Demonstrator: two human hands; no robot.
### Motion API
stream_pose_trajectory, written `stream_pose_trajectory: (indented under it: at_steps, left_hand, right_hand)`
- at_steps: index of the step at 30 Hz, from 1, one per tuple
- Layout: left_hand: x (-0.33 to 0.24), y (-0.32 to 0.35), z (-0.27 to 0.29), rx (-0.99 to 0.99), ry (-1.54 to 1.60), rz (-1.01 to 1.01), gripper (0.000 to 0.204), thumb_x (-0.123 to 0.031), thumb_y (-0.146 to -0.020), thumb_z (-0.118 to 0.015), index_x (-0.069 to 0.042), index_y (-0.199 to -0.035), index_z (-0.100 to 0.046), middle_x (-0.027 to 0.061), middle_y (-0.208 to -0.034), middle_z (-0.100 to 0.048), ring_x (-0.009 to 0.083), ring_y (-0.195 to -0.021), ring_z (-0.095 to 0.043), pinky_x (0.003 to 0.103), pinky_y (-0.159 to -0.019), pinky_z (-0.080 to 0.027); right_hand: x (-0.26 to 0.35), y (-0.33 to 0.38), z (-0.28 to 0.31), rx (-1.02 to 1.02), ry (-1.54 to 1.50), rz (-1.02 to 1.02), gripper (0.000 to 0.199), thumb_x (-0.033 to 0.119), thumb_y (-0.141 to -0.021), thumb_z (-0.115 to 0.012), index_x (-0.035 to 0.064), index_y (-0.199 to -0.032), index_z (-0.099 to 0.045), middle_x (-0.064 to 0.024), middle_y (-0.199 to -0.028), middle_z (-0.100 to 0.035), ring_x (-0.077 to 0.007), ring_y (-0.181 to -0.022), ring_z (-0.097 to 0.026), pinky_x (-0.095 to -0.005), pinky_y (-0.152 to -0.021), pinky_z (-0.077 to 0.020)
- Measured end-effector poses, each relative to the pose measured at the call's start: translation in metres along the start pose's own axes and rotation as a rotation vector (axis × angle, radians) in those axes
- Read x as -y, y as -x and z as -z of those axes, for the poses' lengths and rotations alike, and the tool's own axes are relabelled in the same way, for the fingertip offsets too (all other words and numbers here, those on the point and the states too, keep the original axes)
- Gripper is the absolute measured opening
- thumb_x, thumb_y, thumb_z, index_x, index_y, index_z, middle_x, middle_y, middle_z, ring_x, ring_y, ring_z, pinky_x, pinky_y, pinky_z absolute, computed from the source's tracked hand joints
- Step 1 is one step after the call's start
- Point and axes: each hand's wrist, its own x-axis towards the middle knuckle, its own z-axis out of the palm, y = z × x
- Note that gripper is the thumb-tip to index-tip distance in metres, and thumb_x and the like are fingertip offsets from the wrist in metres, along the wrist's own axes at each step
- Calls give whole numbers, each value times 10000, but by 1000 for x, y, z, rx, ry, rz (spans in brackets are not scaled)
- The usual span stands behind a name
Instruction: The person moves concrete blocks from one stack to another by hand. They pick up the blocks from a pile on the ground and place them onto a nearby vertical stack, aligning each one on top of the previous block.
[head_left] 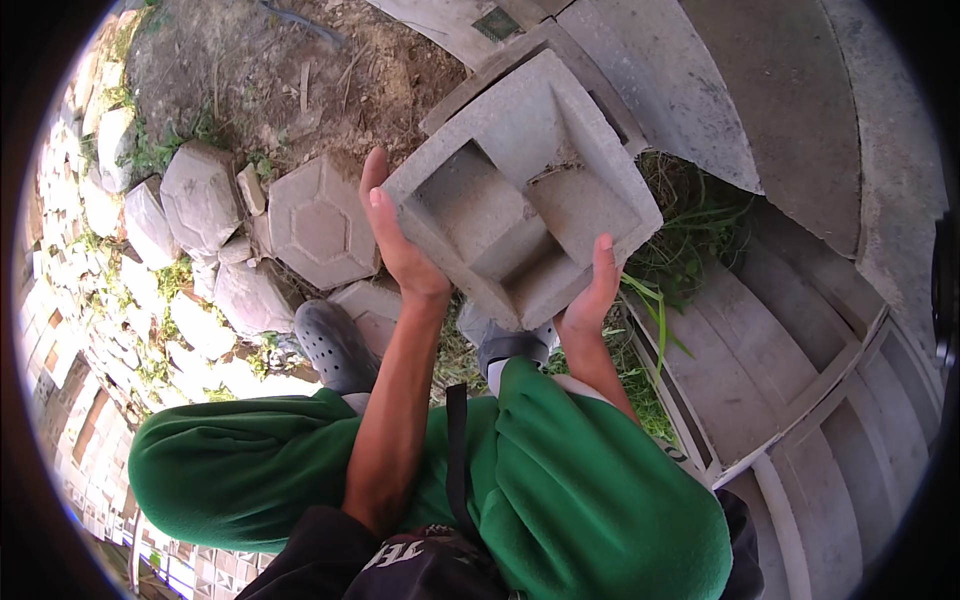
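One grey square concrete block with stepped, angular hollows: held up between both hands, hollow face toward the viewer, turned cornerwise, its underside out of sight and its deepest recesses lost in shadow. Left bare hand: grasped the block along its left side, two extended digits showing outside the rim, the remaining fingers hidden. Right bare hand: grasped the lower right edge, one digit upright against the rim, the others concealed beneath; the block thus lay between the two sets of fingers. Behind it, one grey concrete piece with a straight raised rim, mostly covered, its full form not determinable. Below, a pair of dark grey perforated clogs, the right one partly masked by the block's lower corner. To the left, several grey hexagonal concrete pavers beside brown bare soil; those farther left were washed out by glare. To the right, green grass and long grey concrete panels, cut off by the dark lens rim. Nearest the viewer, green cloth legwear.
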Motion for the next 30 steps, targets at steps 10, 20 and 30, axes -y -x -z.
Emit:
stream_pose_trajectory:
  at_steps: [10,20,30]
  left_hand:
    - [4,-1,-2,49,48,-71,551,-420,-992,-222,-15,-1329,-385,132,-1400,-364,259,-1264,-387,400,-1059,-313]
    - [2,-26,-11,54,40,-47,582,-472,-987,-233,-13,-1291,-422,134,-1336,-443,240,-1194,-460,379,-1021,-366]
    - [5,-39,-32,33,52,-17,578,-507,-976,-285,-38,-1294,-404,122,-1217,-498,229,-1125,-491,369,-977,-393]
  right_hand:
    - [-8,-1,10,-4,34,-15,672,148,-842,-604,47,-1415,-267,-138,-1342,-422,-270,-1187,-461,-410,-1003,-381]
    - [-5,-7,-10,-71,27,-6,695,103,-794,-639,67,-1403,-306,-117,-1325,-441,-256,-1171,-468,-398,-977,-401]
    - [21,-43,-25,-30,45,-55,659,147,-784,-650,47,-1368,-362,-118,-1284,-481,-255,-1135,-502,-409,-949,-421]
